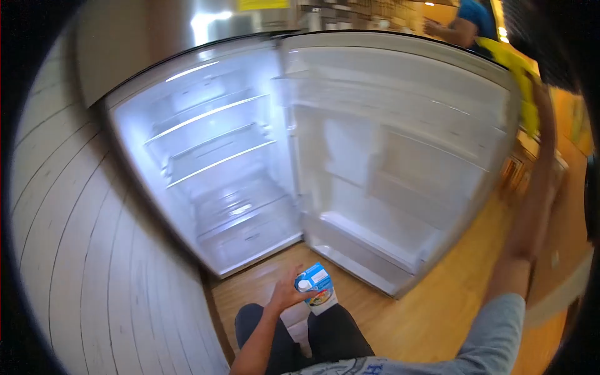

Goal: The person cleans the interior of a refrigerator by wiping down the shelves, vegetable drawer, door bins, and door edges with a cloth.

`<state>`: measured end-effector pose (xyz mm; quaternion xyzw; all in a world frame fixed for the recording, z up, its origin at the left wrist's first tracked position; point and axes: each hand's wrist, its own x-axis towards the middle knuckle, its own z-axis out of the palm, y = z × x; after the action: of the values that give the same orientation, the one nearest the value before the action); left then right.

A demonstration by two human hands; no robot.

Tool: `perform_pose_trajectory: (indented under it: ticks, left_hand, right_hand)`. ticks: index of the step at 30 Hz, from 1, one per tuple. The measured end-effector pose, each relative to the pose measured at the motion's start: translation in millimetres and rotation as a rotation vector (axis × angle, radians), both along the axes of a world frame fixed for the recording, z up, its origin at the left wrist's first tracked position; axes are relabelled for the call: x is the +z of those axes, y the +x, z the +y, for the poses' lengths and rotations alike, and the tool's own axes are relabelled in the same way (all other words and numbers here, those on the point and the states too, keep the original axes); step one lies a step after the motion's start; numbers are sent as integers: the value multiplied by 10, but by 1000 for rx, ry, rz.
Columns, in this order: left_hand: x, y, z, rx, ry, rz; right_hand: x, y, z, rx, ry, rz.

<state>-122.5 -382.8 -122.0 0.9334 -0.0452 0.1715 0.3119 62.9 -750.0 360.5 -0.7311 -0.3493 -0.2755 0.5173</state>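
A blue and white carton (317, 289) with a white screw cap is in my left hand (288, 292), whose fingers curl around its side just above my knees. My right arm reaches far out to the right, past the swung-out refrigerator door (400, 144). My right hand (539, 94) is blurred beside a yellow cloth (522, 78) at the door's outer edge, and its fingers cannot be made out. The refrigerator (206, 162) stands wide, lit inside, with glass shelves (219, 156) and clear drawers (250, 234) at the bottom.
White plank wall (69, 237) runs along the left. Wooden floor (437, 325) lies below and to the right. Another person in a blue top (476, 22) is behind the door at upper right. A second yellow piece (262, 4) shows at the top.
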Motion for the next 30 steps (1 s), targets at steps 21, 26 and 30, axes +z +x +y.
perform_pose_trajectory:
  ticks: [21, 26, 30]
  left_hand:
    - [-382, -494, -29, 1011, -447, 46]
    - [181, -866, -304, 987, -528, 35]
    - [1440, -1586, -356, 932, -397, 156]
  right_hand:
    - [673, -1413, 3656, 109, -125, -36]
    - [352, -1724, 1348, 113, -78, -93]
    - [554, -2061, 160, 3, -579, 111]
